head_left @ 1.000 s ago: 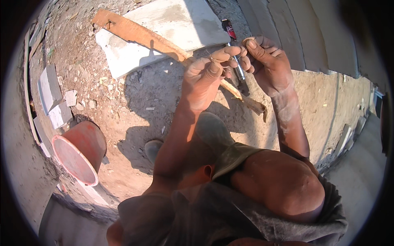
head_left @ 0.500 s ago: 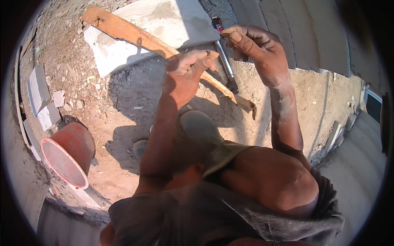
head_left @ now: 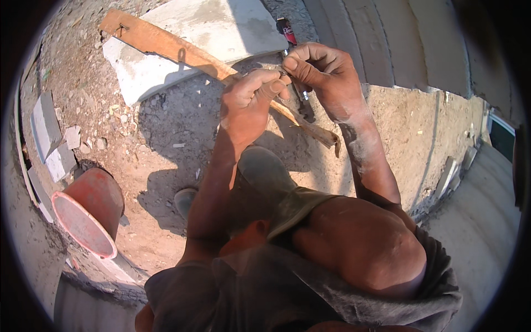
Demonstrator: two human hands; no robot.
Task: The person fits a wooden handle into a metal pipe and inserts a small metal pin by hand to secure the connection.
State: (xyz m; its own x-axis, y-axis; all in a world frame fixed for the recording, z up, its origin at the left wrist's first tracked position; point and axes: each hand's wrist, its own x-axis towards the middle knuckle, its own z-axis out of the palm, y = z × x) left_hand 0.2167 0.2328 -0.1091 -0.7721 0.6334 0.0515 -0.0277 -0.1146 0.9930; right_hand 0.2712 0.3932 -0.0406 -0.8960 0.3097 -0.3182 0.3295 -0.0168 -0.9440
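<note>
My left hand (head_left: 246,102) is closed, thumb against curled fingers, with a small dark thing at its fingertips that is too small to name. Beside it, my right hand (head_left: 326,77) pinches thumb to forefinger, the tips very near the left fingertips; whatever it holds is hidden. Beyond and partly behind the left hand lies a long wooden board (head_left: 166,43), with what looks like a bent nail at its wide far end. A shiny metal rod (head_left: 304,95) shows partly behind my right hand, near a dark red and black labelled object (head_left: 286,31).
A pale stone slab (head_left: 207,25) lies under the board. To the left, a reddish bucket (head_left: 88,210) rests tipped over, near broken grey blocks (head_left: 47,124). Grey ridged sheets (head_left: 387,41) stand at the upper right. My knee (head_left: 376,249) and boot (head_left: 265,169) are below my hands.
My right hand has moved left and slightly down, bringing its fingertips next to those of my left hand. My left hand has stayed nearly in place; the whole view has shifted slightly.
</note>
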